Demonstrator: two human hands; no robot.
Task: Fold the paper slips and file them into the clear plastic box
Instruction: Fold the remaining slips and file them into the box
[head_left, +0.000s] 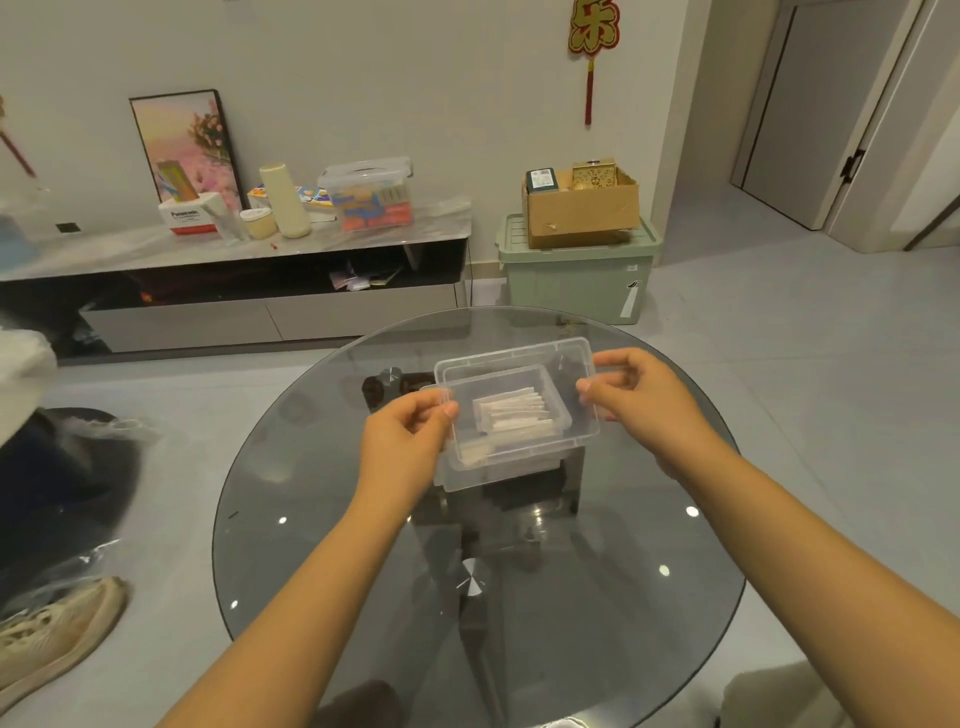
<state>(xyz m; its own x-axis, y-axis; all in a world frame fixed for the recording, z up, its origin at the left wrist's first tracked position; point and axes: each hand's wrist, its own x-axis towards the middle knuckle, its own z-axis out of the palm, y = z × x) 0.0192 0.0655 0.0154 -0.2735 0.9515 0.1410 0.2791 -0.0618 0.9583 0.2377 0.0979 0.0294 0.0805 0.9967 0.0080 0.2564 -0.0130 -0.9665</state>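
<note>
1. The left hand (402, 436) pinches the near-left corner of the clear plastic box (574, 415), its thumb and fingers curled onto the rim.
2. The box sits between the hands above the middle of the round glass table (322, 545); a clear lid (519, 356) appears to lie at its top, though I cannot tell whether it is seated or only resting there.
3. Inside lies a row of folded paper slips (514, 410), packed side by side (white and narrow, all lying one way).
4. The right hand (641, 400) grips the right edge of the box, fingers curled on the rim.
5. No loose slips show on the table, so the folding and filing look finished; what seems left is closing the lid and setting the box down.
</note>
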